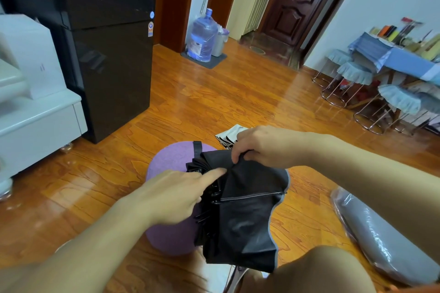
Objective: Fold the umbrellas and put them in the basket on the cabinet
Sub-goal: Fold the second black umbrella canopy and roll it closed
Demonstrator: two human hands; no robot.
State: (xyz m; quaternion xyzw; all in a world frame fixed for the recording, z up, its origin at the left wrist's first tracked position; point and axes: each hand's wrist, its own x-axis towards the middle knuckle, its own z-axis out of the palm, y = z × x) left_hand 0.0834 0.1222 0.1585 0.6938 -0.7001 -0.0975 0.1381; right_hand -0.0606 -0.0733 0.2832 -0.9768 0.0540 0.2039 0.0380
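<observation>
The umbrella (240, 216) lies on a round cushion (171, 162) near us; fridge (107, 54) far left, water jug (203, 35) beyond, stools (357, 83) far right.

Glossy wood floor (238, 93); black fridge (107, 54) left, dark door (290, 7) behind, stools (354, 74) beside a blue-clothed bench (404, 62) right.

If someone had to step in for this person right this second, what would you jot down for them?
Right hand: pinching the canopy edge of the black umbrella.
Left hand: fingers open, index finger pressing its pleats.
The umbrella lies half gathered over a purple cushion. Another patterned one lies on the floor behind it.
Done: nothing finished yet.
Left: finish folding, then carry to the basket, which is not in view.
</observation>
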